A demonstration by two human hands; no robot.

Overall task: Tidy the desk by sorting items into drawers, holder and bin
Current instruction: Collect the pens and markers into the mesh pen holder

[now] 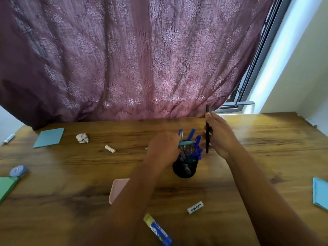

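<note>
Black mesh holder (184, 168), blue pens (193, 139)

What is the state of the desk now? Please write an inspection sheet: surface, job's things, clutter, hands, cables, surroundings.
Surface: wooden desk, grain visible.
Job's things: black mesh pen holder holding blue pens; teal pen; black pen.
Clutter: crumpled paper ball, white battery, Heybright battery, glue stick, blue paper square.
Grippers: left hand grips teal pen above holder; right hand holds black pen upright.
Cables: nothing seen.
Surroundings: purple curtain, window at right.
</note>
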